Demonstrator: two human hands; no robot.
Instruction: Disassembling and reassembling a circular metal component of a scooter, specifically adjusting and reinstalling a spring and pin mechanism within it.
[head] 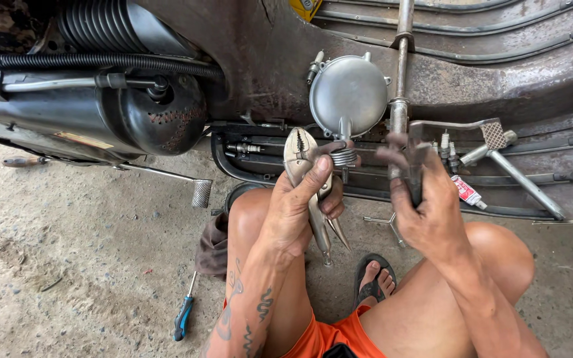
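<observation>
left hand [298,205] wrapped tight on locking pliers [306,179], jaws agape beside the round metal cover [347,94]. right hand [426,202] clenches a dark tool [409,169] near the vertical rod [400,79]. bare concrete floor [81,265] lies open to the left.

The gritty concrete floor [67,265] fills the lower left of the frame. A blue-handled screwdriver [184,315] lies at lower centre-left. A dark rag [213,246] lies just above it.
</observation>
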